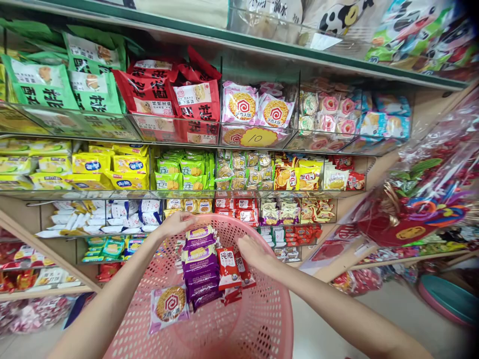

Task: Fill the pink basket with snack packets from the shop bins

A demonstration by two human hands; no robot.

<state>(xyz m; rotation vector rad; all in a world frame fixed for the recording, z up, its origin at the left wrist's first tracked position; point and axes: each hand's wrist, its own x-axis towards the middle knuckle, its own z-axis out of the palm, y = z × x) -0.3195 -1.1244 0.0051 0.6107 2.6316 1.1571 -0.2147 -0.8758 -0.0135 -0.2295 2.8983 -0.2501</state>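
A pink plastic basket (275, 319) with a perforated wall is tilted toward me below the shelves. My left hand (175, 223) is closed at its far left rim. Reaching in from the right, my right hand (258, 253) is over the basket beside the red packets; its fingers are blurred and partly hidden. Inside, a stack of purple soda biscuit packets (202, 271) lies in the middle. Red-and-white snack packets (229, 268) are next to it, close under my right hand. A round biscuit in a clear-and-lilac wrapper (170, 305) rests lower left.
Glass-fronted shelves hold green bags (39, 82), red bags (196, 99), round sesame biscuits (239, 102) and yellow packets (92, 164). A yellow price tag (258, 136) reads 10. Plastic-wrapped decorations (404, 209) jut out at right. A teal tub (451, 298) stands on the floor.
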